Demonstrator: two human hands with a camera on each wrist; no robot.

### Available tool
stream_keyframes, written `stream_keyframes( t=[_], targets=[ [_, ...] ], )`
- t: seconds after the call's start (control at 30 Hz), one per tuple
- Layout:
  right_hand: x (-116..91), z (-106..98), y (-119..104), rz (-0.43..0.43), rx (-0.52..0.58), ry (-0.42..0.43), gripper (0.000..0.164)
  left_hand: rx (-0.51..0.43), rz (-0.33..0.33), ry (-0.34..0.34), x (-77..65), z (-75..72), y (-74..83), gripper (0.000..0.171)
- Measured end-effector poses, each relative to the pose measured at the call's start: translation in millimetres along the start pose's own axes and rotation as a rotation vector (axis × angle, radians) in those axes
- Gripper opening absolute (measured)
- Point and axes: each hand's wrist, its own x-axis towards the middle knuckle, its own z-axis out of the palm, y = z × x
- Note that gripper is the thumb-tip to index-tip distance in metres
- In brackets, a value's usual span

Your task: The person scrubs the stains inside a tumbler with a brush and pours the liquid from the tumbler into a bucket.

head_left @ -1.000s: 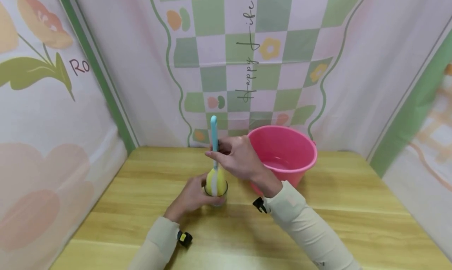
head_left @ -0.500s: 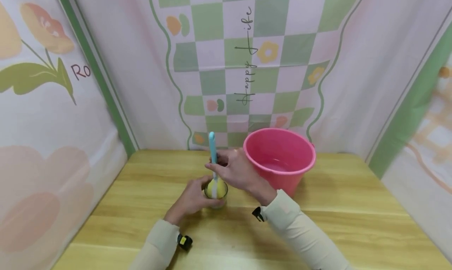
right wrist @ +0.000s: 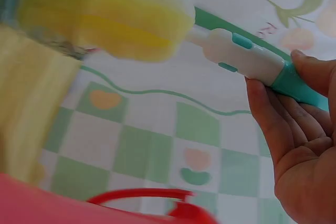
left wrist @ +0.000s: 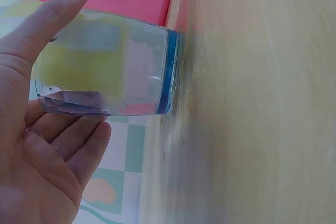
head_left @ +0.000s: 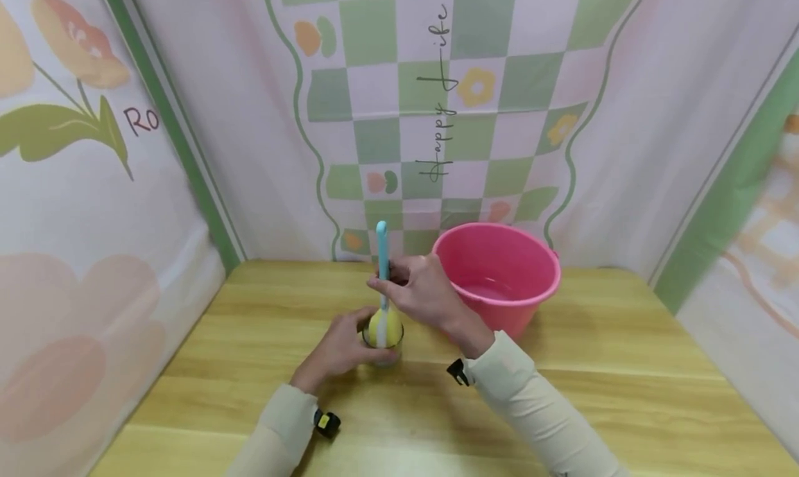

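Note:
A sponge bottle brush with a turquoise handle (head_left: 382, 245) and a yellow-and-white sponge head (right wrist: 131, 22) stands nearly upright in a clear drinking glass (left wrist: 144, 69). The sponge's lower part is inside the glass; its top bulges above the rim. My left hand (head_left: 340, 344) holds the glass round its side, thumb on the near side in the head view, with the base at the tabletop. Above it, my right hand (head_left: 429, 293) pinches the brush handle between thumb and fingers. In the left wrist view, yellow sponge shows blurred through the glass wall.
A pink bucket (head_left: 530, 310) stands just right of and behind the glass, close to my right wrist. The wooden table (head_left: 262, 304) ends at a printed checkered backdrop (head_left: 374, 89), with fabric walls on both sides.
My right hand has pushed the brush down into the glass, then drawn it slightly back up. My left hand keeps the glass in the same place.

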Motion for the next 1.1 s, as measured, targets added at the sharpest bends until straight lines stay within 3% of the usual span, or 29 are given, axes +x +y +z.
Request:
stream_keyframes(
  t=[0.23, 0.63, 0.97, 1.1],
  targets=[
    [-7, 12, 9, -0.005, -0.029, -0.035, 0.012, 0.001, 0.007, 0.013, -1.5, 1.4, -3.0, 0.068],
    [13, -17, -16, -0.037, -0.076, -0.013, 0.013, -0.018, -0.022, 0.004, -0.9, -0.1, -0.7, 0.06],
    [-2, 8, 10, 0.006, -0.074, -0.026, 0.015, 0.023, 0.008, 0.007, 0.2, 0.0, -2.0, 0.073],
    [-2, 8, 8, -0.022, -0.11, -0.03, 0.015, 0.016, 0.007, 0.009, -1.2, 0.3, -2.2, 0.072]
  ],
)
